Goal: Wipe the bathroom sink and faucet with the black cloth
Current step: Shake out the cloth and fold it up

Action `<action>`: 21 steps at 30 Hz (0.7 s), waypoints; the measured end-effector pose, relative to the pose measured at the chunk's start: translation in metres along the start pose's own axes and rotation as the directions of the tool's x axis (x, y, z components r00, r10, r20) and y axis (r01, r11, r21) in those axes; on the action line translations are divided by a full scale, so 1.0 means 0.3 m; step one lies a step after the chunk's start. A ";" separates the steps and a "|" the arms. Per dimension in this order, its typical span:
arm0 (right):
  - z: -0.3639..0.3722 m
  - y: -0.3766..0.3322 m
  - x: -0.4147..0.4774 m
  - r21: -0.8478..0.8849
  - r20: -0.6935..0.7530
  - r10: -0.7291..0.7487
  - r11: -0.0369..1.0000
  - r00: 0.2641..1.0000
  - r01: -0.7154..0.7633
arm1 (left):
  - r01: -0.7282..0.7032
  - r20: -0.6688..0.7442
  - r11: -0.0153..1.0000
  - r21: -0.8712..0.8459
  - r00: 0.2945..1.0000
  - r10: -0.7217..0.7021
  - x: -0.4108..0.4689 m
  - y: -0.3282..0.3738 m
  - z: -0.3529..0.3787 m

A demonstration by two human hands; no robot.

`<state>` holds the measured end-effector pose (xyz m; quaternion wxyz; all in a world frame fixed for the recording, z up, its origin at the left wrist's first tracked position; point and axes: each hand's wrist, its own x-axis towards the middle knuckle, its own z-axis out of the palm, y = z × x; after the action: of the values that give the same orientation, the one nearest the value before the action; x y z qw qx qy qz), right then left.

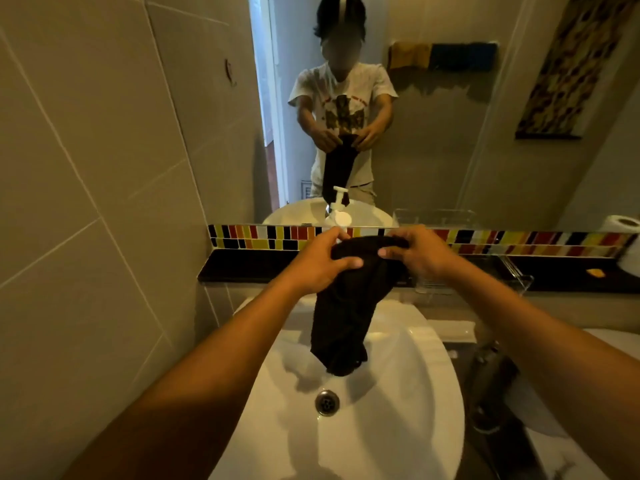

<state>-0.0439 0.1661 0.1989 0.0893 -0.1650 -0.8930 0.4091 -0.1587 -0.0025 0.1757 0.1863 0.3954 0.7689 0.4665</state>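
Head view: both hands, left hand point(317, 263) and right hand point(417, 254), pinch the black cloth point(349, 306) at its top; it hangs lengthwise down over the white sink point(398, 393) at frame centre.

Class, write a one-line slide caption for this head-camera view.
Both hands, left hand and right hand, hold a black cloth hanging over the white sink.

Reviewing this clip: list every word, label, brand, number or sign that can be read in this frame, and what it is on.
No text is readable anywhere in this frame.
Shirt print in the mirror: red marks above a dark graphic, too blurred to read.
Pump bottle: no label can be made out.
Black cloth, sink, mosaic tile strip: no writing shows.
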 end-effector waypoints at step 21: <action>-0.368 0.047 -0.031 0.133 -0.144 0.256 0.962 0.956 -0.238 | 0.306 -0.124 0.952 0.025 0.946 -0.301 -0.003 -0.039 -0.154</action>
<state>0.0002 0.2486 0.2596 0.1182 -0.3025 -0.8305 0.4527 -0.1935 -0.0326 0.1884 0.2011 0.2479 0.8404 0.4379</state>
